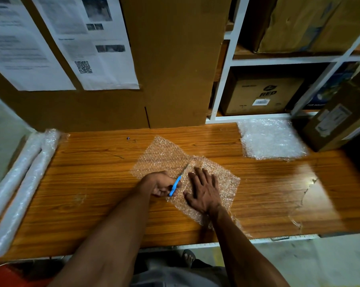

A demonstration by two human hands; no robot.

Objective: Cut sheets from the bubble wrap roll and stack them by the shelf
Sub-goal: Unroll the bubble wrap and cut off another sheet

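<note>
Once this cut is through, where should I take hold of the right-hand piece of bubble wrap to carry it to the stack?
Probably its right edge, coming from the right. The piece lies flat under the right hand, that edge is uncovered on the table, and it faces the stack. The scissors in the left hand occupy the other side.

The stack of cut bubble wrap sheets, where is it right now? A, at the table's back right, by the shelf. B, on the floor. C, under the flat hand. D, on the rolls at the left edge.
A: the stack lies at the table's back right, by the shelf.
</note>
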